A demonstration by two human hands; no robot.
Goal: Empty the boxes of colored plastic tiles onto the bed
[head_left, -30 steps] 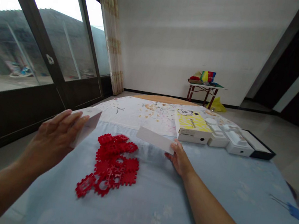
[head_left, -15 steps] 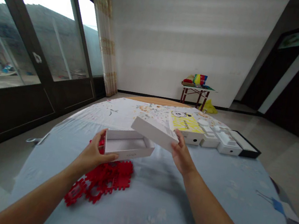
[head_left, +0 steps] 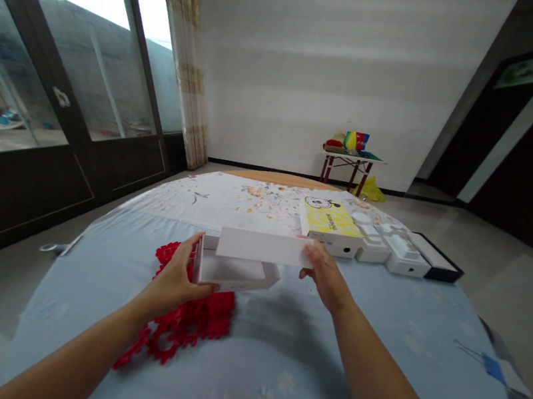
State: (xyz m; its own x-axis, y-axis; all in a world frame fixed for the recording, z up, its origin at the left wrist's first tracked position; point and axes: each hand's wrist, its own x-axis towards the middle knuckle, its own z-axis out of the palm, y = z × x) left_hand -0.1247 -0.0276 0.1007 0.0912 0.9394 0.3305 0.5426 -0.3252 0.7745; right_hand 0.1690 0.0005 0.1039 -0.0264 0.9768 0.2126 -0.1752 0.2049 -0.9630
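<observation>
No txt legible for sure; dark lettering point(head_left: 336, 218) on yellow-white box point(head_left: 331, 229), beyond & R of open white box point(head_left: 235, 271), too sm./blurred.

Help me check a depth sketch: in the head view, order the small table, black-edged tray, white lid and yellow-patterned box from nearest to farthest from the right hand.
1. White lid: in the grip of the right hand.
2. Yellow-patterned box: on the cloth, just beyond the hand.
3. Black-edged tray: well off to the right.
4. Small table: at the back, by the wall.
</observation>
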